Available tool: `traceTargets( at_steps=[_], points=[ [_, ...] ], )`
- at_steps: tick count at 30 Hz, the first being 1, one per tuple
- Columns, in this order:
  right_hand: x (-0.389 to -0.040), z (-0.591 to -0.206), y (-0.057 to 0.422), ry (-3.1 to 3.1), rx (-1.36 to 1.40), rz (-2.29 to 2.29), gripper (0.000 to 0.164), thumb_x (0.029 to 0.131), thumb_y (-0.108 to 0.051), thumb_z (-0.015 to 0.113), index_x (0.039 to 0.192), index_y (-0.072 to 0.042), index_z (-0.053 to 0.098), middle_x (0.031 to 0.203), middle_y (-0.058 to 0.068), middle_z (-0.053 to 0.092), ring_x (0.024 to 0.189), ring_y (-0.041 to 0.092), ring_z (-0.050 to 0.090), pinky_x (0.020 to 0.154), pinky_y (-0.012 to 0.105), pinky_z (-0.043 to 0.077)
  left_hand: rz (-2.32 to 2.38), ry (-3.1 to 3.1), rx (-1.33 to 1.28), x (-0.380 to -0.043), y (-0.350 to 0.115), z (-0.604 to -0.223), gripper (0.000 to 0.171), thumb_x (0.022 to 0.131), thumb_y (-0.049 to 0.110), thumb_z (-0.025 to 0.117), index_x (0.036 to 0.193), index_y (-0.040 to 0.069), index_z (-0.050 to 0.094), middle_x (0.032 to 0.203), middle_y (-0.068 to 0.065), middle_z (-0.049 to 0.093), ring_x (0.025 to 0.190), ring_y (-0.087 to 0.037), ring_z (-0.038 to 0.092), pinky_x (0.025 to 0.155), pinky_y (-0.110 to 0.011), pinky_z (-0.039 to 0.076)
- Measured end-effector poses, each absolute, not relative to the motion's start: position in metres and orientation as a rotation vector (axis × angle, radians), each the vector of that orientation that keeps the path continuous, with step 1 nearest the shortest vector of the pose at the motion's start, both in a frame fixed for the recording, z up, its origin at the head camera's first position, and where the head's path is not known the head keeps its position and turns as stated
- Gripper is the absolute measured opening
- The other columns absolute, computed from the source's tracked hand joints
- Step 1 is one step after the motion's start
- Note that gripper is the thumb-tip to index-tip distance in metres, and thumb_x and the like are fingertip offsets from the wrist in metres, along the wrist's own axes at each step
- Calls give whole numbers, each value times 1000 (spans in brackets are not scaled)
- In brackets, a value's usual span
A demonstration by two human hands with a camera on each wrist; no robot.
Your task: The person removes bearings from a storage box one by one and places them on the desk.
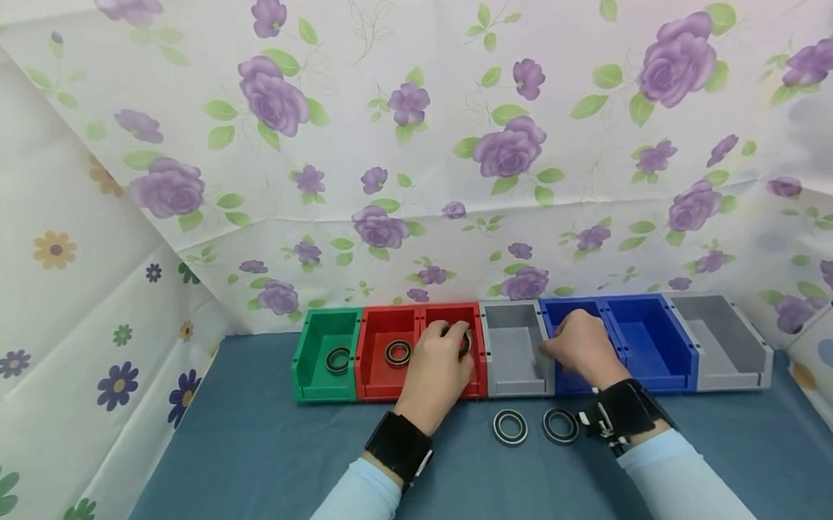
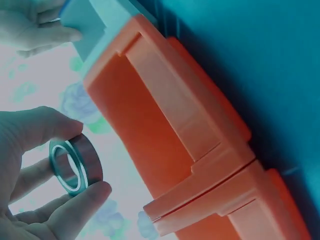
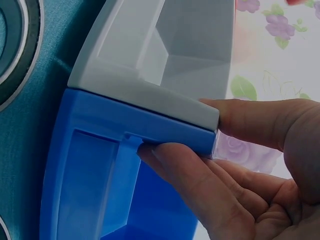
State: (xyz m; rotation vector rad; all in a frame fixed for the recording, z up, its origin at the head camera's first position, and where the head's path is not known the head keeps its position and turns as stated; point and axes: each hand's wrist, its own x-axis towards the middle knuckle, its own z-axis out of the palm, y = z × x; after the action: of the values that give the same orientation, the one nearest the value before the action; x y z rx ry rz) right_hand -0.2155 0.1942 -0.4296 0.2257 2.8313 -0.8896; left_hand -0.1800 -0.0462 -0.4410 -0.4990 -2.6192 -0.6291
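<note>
My left hand (image 1: 435, 375) pinches a ball bearing (image 2: 89, 161) between thumb and fingers, over the right red bin (image 1: 479, 385). The bearing is a dark ring with a bright inner edge, tilted on its side in the left wrist view. With thumb and fingers, my right hand (image 3: 220, 185) grips the adjoining side walls of the grey bin (image 3: 135, 80) and the blue bin (image 3: 82, 185). Two more bearings, a left one (image 1: 497, 428) and a right one (image 1: 549, 427), lie on the cloth in front of these bins.
The bins stand in a row against a flowered cloth wall (image 1: 413, 175). A green bin (image 1: 328, 392) and the left red bin (image 1: 387, 390) each hold one bearing. Another blue bin (image 1: 647, 343) and a grey bin (image 1: 730, 347) finish the row at right.
</note>
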Motion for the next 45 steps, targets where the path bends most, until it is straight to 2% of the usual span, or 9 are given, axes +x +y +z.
traceTargets(
  at_steps=[8,18,28,37,45],
  points=[
    [-216,-430,195,2818,238,-897,34,78,-28,71,58,-10,51,52,5,50,53,19,59,49,32,46,-874,-2487,-491,-152,-53,-441,43,79,19,72,120,16,59,116,-3,50,102,-11,49,77,-20,45],
    [-218,-429,196,2821,242,-908,37,77,-28,72,55,-11,48,48,3,45,53,20,59,47,31,45,-971,-2578,-604,-122,-56,-449,46,76,22,75,120,20,62,117,1,52,100,-8,52,79,-17,42],
    [-218,-431,196,2821,246,-908,36,77,-29,72,56,-10,49,49,2,45,53,19,59,48,31,46,-869,-2775,-665,-115,-55,-469,46,73,18,77,117,21,63,113,3,52,95,-6,52,77,-17,44],
    [-217,-431,196,2812,220,-920,37,77,-27,72,55,-11,47,47,1,42,53,19,60,51,32,48,-679,-2987,-621,-115,-52,-478,42,73,18,76,114,18,65,108,0,56,91,-10,52,78,-27,48],
    [-218,-430,197,2803,219,-922,38,77,-27,72,54,-11,46,47,1,40,53,19,60,52,32,48,-595,-3058,-708,-119,-48,-484,41,72,14,76,112,17,66,102,0,56,84,-8,51,74,-25,48]
  ],
)
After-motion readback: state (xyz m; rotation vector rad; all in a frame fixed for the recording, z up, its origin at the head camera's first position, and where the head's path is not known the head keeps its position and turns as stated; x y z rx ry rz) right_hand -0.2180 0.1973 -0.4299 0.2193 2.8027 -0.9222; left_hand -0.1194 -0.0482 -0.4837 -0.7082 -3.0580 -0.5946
